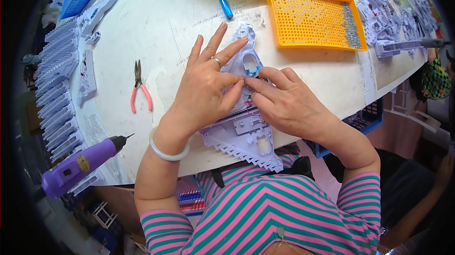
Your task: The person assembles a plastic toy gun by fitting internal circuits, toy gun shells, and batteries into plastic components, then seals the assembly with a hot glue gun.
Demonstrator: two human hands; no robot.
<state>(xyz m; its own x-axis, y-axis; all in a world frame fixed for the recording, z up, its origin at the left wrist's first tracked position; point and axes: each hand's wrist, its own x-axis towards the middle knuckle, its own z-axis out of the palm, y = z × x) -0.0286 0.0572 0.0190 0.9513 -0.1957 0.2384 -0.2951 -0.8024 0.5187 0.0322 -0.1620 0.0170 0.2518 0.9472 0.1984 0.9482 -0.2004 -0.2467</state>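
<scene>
A lavender plastic housing (237, 143) with a saw-toothed edge lies in front of me, its narrow end pointing away and its wide end at the table's near edge. My left hand (204, 86) pinches with thumb and index finger over its middle, the other fingers raised and spread. Meeting it there, my right hand (286, 101) is also closed in a pinch. Whatever sits between the fingertips is too small to make out. Just beyond them is a bright blue piece (253, 70) beside an oval opening. Thin red and dark wires (249, 104) run inside the housing, partly covered by my right hand.
Pink-handled pliers (141, 93) lie left of my hands, with a purple electric screwdriver (85, 166) nearer. An orange perforated tray (303, 6) holding small screws and a blue cylinder (226, 8) are beyond. Lavender parts (57, 84) line the left; more (393, 13) pile up far right.
</scene>
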